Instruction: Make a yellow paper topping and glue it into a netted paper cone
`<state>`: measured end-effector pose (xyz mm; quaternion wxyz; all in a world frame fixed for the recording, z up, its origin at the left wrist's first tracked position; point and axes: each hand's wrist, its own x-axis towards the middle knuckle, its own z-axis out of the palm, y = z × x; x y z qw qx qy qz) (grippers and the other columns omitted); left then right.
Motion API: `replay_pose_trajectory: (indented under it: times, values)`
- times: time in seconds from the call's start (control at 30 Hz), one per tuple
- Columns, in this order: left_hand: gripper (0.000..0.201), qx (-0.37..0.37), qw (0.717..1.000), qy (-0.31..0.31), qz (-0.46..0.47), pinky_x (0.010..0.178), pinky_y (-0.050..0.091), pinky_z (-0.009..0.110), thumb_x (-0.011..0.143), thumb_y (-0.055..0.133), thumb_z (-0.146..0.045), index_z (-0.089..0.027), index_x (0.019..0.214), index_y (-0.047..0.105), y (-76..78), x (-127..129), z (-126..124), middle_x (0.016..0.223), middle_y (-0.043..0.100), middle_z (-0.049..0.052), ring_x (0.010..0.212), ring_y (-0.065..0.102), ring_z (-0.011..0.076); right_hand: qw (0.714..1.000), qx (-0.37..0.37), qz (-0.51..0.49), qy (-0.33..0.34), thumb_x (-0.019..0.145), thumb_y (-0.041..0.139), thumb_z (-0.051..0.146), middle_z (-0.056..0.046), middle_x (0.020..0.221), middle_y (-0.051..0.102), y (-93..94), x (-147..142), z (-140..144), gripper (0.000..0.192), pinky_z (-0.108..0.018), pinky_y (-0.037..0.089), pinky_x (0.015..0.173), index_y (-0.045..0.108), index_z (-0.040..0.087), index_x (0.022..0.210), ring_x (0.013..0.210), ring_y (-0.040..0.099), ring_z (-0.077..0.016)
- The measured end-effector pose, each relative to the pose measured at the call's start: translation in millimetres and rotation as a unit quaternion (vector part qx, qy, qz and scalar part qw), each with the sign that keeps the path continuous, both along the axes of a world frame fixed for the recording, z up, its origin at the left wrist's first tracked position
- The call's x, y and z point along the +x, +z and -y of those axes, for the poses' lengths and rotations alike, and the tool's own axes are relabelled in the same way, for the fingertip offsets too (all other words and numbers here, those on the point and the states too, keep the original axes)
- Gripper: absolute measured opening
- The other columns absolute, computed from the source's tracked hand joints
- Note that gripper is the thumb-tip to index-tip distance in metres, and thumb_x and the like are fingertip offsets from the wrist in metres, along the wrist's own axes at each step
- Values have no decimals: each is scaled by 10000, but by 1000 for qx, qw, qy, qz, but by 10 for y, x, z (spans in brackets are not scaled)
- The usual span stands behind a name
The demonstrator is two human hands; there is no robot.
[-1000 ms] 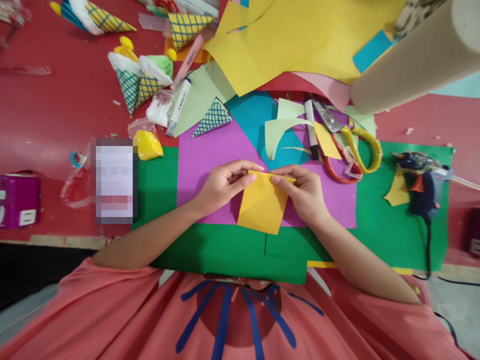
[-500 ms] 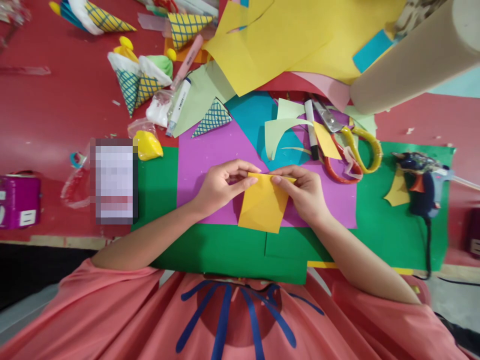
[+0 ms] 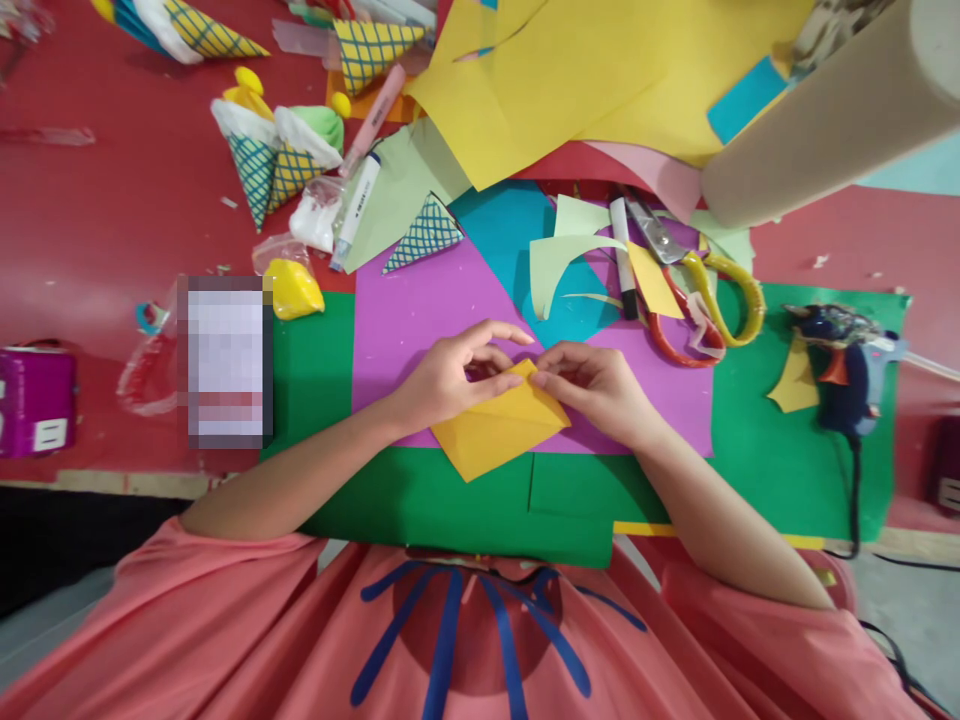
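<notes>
A small piece of yellow paper (image 3: 501,428), turned cornerwise, is held over the purple sheet (image 3: 412,320) and the green sheet (image 3: 420,510). My left hand (image 3: 461,372) pinches its upper left edge between thumb and curled fingers, the index finger stretched above it. At the top corner, my right hand (image 3: 592,385) grips the paper between thumb and index finger. Just beyond the hands lies a light cone with blue crosshatch lines (image 3: 426,236).
Scissors (image 3: 724,300) and a black-and-white marker (image 3: 622,258) lie beyond my right hand, a glue gun (image 3: 855,375) farther right. A phone (image 3: 227,365) and a yellow clay bag (image 3: 294,290) are at left. A large roll (image 3: 817,120) stands at the back right.
The yellow paper has been turned so that a corner points up toward the fingers. My left index finger has lifted off it, and my right hand has shifted slightly downward.
</notes>
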<state>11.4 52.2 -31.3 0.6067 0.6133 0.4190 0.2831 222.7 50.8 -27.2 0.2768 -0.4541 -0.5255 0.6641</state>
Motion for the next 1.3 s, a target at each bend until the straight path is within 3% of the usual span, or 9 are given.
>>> replay_pose_trajectory:
  times: [0.17, 0.37, 0.53, 0.9, 1.3]
  values:
    - [344, 18, 996, 79, -43, 789, 603, 228, 850, 688, -401, -216, 1138, 717, -15, -43, -37, 1073, 770, 55, 941, 736, 166, 988, 45, 4, -148, 774, 750, 412, 10, 681, 635, -38, 58, -80, 240, -235, 421, 529, 632, 204, 746, 606, 556, -107]
    - [287, 98, 984, 126, -77, 904, 598, 249, 828, 716, -396, -248, 1069, 761, 8, -61, -53, 1113, 763, 25, 1006, 736, 175, 974, 70, 11, -217, 775, 748, 387, 25, 626, 581, -76, 91, -107, 215, -226, 360, 485, 625, 216, 733, 563, 496, -98]
    - [243, 122, 980, 129, -87, 877, 598, 215, 837, 708, -376, -253, 1036, 773, 14, -61, -57, 1077, 771, 16, 976, 745, 159, 973, 70, -4, -218, 786, 731, 369, 28, 619, 568, -98, 88, -101, 207, -216, 345, 476, 610, 212, 730, 550, 478, -91]
    - [221, 79, 988, 119, -66, 835, 606, 216, 836, 701, -347, -217, 997, 778, 34, -55, -60, 1033, 784, 28, 941, 749, 161, 980, 63, -38, -186, 810, 698, 325, 25, 656, 582, -77, 86, -88, 153, -230, 395, 523, 601, 222, 750, 587, 515, -106]
    - [206, 92, 987, 112, -67, 833, 596, 202, 845, 686, -320, -218, 999, 778, 62, -59, -69, 1026, 786, 22, 936, 747, 152, 975, 77, -39, -204, 802, 713, 321, 33, 643, 538, -72, 100, -114, 147, -239, 379, 534, 623, 218, 750, 560, 457, -90]
